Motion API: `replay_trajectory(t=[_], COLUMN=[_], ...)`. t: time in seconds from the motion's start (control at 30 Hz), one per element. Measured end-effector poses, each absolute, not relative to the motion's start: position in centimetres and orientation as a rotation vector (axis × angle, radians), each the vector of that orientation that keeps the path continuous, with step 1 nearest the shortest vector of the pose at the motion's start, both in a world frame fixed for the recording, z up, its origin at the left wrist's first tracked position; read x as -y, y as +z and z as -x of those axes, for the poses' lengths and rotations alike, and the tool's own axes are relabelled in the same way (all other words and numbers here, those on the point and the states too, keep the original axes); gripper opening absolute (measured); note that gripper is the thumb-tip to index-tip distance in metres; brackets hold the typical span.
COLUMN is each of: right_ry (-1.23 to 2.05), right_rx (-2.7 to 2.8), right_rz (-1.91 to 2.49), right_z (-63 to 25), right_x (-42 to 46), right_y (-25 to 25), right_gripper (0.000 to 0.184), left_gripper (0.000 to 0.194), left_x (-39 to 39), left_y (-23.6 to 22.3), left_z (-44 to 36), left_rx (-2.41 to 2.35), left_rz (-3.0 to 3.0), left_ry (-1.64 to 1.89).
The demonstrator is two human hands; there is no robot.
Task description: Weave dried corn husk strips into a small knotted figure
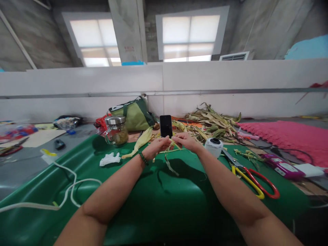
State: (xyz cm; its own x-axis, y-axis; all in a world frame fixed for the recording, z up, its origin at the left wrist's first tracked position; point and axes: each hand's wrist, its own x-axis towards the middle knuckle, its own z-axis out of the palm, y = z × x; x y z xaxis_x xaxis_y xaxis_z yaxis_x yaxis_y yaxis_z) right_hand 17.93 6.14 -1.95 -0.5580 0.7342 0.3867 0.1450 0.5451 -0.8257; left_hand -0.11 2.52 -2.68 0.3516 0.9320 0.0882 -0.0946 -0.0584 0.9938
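Observation:
My left hand (156, 147), with a green bead bracelet at its wrist, is closed in a pinch on thin pale strips of corn husk (170, 166). Close against it, my right hand (187, 140) pinches the same strips at their upper end. Their loose tails hang below the fingers over the green mat (174, 208). Just behind my hands a black phone (166, 126) stands upright. To the left lies a pale yellow corn husk (143, 139). On the right, next to my forearm, is a white spool of thread (214, 147). My fingertips partly hide the grip.
Scissors with red and yellow handles (248, 177) lie right. Dried husks (212, 119) are piled behind. A glass jar (116, 130), crumpled tissue (109, 159), white cable (73, 184) and green bag (135, 114) are left. A purple device (282, 166) and pink cloth (289, 136) are far right.

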Motion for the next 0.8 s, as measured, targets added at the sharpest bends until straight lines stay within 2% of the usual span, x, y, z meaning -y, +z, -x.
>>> replay_trajectory(t=[0.23,0.6,0.8], right_ry=[1.023,1.058,0.585], right_rx=[1.998,1.650,1.862], right_rz=[0.726,0.760,0.973], right_z=[-17.0,-17.5,-18.4], right_x=[-5.4,-7.0,-8.4], right_y=[-2.2,-2.6,-3.6], right_gripper=[0.052,0.061,0.045], left_gripper=[0.040,0.023,0.015], left_x=[-2.5,-2.6,-4.5], left_y=[-2.8,-2.1,-1.6], left_z=[0.3,0.3,2.9], left_rx=[-0.825,-0.862,-0.929], left_rz=[-1.404,-1.208,-1.066], left_ry=[0.945,1.171,1.423])
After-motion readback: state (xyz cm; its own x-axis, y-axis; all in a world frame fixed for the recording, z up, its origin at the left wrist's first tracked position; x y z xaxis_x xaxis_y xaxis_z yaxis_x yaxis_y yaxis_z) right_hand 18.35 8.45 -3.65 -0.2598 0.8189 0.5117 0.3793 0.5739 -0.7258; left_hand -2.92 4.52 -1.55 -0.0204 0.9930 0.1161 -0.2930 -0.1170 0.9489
